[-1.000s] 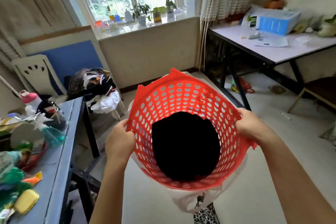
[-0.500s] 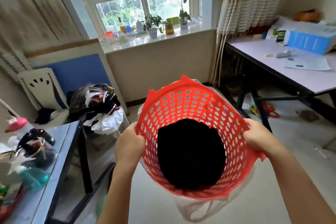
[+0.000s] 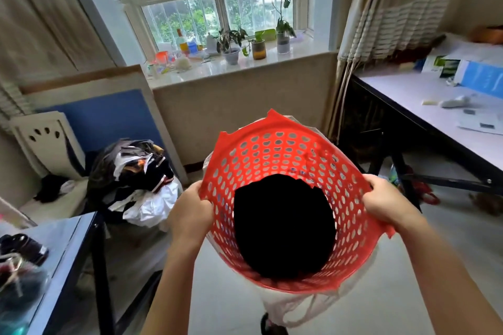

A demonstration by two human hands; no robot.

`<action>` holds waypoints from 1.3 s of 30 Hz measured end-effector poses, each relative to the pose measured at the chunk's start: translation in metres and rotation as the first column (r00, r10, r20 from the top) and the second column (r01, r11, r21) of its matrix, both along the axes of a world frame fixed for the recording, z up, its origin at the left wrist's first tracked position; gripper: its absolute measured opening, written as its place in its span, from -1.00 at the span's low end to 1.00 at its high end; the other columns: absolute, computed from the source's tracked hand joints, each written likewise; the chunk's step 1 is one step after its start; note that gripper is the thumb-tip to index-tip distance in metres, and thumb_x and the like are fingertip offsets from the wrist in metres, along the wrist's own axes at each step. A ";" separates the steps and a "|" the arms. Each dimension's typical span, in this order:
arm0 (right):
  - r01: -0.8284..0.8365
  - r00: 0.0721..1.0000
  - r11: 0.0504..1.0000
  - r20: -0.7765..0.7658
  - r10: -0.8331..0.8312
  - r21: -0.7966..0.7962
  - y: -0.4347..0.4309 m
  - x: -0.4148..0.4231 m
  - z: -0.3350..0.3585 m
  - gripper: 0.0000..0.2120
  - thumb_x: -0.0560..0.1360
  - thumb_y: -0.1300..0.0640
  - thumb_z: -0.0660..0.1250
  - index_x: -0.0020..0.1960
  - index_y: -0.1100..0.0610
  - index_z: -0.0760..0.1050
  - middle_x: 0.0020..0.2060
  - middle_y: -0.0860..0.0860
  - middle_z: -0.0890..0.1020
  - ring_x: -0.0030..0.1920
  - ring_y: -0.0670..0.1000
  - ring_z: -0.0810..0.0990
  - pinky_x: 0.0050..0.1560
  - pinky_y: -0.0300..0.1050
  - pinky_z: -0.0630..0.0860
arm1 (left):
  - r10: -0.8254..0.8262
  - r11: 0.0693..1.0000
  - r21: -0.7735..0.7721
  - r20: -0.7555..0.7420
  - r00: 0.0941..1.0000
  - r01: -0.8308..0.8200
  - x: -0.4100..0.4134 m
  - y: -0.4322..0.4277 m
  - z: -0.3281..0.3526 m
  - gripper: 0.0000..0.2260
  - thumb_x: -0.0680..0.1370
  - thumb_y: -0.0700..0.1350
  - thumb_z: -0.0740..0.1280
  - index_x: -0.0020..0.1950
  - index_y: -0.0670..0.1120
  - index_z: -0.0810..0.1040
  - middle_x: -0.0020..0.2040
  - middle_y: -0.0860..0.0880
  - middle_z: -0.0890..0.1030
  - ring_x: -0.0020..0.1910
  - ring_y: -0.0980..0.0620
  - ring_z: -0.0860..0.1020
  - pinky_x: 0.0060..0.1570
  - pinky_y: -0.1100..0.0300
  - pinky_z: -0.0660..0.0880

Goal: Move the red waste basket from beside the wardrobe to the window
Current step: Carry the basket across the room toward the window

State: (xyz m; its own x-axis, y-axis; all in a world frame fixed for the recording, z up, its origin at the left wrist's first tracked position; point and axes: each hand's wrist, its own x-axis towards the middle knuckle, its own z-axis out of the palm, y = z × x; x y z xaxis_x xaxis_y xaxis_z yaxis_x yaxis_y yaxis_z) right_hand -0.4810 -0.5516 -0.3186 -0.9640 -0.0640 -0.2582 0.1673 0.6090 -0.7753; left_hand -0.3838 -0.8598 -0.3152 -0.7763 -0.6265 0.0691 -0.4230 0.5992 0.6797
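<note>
I hold the red waste basket [image 3: 277, 155] in the air in front of me, its mouth tipped toward me. It is perforated plastic with a cracked, jagged rim and a black bottom. A thin white plastic bag [image 3: 296, 307] hangs around its outside. My left hand [image 3: 190, 215] grips the left rim and my right hand [image 3: 386, 201] grips the right rim. The window [image 3: 217, 3] is straight ahead, above a sill [image 3: 217, 71] with potted plants and bottles.
A pile of clothes and bags [image 3: 136, 179] sits on a chair at the left, before a blue panel [image 3: 103, 117]. A cluttered grey table [image 3: 62, 247] stands at the near left. A white desk [image 3: 446, 122] on black legs fills the right. Curtains hang on both sides of the window.
The window wall and sill have come closer and fill more of the view. Both hands keep the same grip on the basket rim. The left table has slid further out of view.
</note>
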 end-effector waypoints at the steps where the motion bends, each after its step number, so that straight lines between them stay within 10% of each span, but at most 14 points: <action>1: 0.004 1.000 1.000 0.002 -0.004 0.003 -0.004 -0.016 -0.002 -0.64 0.54 0.22 0.15 0.33 0.15 0.40 -0.09 0.08 0.59 -0.14 0.12 0.61 -0.21 -0.03 0.55 | -0.006 1.000 0.002 0.007 1.000 0.006 -0.018 -0.005 -0.002 -0.63 0.49 -0.24 0.24 0.24 0.02 0.60 0.09 -0.04 0.70 0.02 -0.13 0.60 -0.06 0.07 0.44; 39: -0.011 1.000 0.997 -0.007 0.011 0.071 -0.245 -0.587 -0.047 -0.62 0.44 0.28 0.16 0.19 0.05 0.53 -0.10 0.07 0.67 -0.18 0.10 0.65 -0.25 0.00 0.62 | 0.072 0.997 0.028 0.032 0.997 -0.072 -0.553 -0.238 -0.034 -0.74 0.56 -0.15 0.22 0.15 0.07 0.62 0.02 0.03 0.71 0.00 -0.14 0.62 -0.01 -0.01 0.54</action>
